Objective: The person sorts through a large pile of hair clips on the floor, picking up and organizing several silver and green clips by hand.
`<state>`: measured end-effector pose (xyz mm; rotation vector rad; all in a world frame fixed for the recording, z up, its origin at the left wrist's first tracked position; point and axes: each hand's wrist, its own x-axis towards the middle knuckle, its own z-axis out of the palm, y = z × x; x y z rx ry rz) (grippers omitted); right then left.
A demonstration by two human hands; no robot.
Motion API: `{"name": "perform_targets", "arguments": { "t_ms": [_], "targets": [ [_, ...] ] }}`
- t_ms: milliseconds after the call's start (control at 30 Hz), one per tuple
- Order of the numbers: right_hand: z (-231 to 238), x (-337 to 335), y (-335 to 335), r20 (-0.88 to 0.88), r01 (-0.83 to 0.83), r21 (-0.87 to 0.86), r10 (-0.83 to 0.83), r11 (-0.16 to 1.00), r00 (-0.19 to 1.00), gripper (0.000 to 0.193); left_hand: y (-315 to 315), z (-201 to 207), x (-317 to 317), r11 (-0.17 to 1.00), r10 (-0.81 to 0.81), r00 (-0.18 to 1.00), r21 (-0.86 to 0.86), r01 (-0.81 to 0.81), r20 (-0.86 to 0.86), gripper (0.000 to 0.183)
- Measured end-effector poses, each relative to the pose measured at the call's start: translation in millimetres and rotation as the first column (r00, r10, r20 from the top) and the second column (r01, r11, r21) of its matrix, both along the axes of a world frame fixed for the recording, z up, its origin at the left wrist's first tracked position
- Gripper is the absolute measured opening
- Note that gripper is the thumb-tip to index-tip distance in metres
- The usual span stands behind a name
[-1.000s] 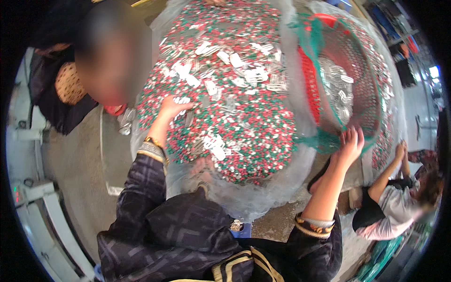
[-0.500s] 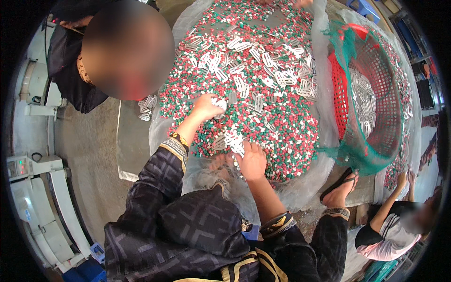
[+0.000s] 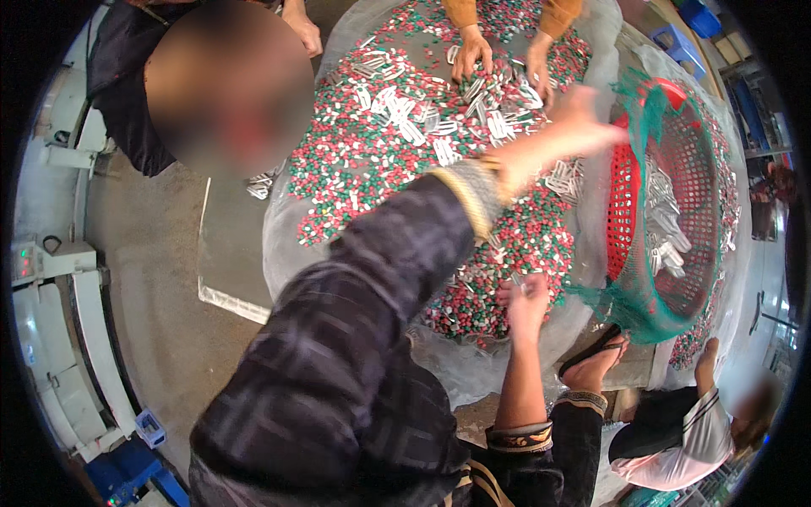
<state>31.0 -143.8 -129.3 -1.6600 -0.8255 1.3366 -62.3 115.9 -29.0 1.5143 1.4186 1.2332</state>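
My left hand is stretched across to the right, beside the rim of a red mesh basket. It is motion-blurred, but its fingers look apart and I see nothing in them. White slotted plastic pieces lie in the basket, some smeared as if moving. Low over red, green and white pellets, my right hand has its fingers curled around what looks like a pale slotted plastic piece. More white slotted pieces are scattered on the pellets.
Another person's hands gather pellets and slotted pieces at the far side. A second person leans in at the far left. Green netting drapes the basket. A clear plastic sheet edges the pellets. Someone else sits at the lower right.
My left hand has swung from the pellets rightward to the basket, and the white pieces it held are gone. My right hand has moved right. The far person's hands have reached in.
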Motion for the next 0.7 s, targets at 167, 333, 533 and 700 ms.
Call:
{"name": "perform_targets", "arguments": {
  "t_ms": [167, 333, 533, 700],
  "targets": [
    [-9, 33, 14, -0.046, 0.173, 0.053, -0.171, 0.983, 0.984, 0.036, -108, -108, -105, 0.928, -0.242, 0.638, -0.366, -0.067, -0.731, 0.055],
    [1, 10, 13, -0.177, 0.223, -0.083, -0.235, 0.971, 0.956, 0.036, -173, -74, -66, 0.849, -0.528, 0.572, -0.416, 0.327, -0.628, 0.050],
    [-6, 28, 4, -0.064, 0.270, -0.126, -0.279, 0.955, 0.958, 0.018, -264, -83, -77, 0.654, -0.756, 0.581, -0.296, 0.696, -0.302, 0.035],
    [-8, 31, 1, -0.037, 0.207, -0.204, -0.219, 0.957, 0.975, 0.015, -221, -104, -94, 0.574, -0.813, 0.439, -0.398, 0.716, -0.383, 0.039]
  ]
}}
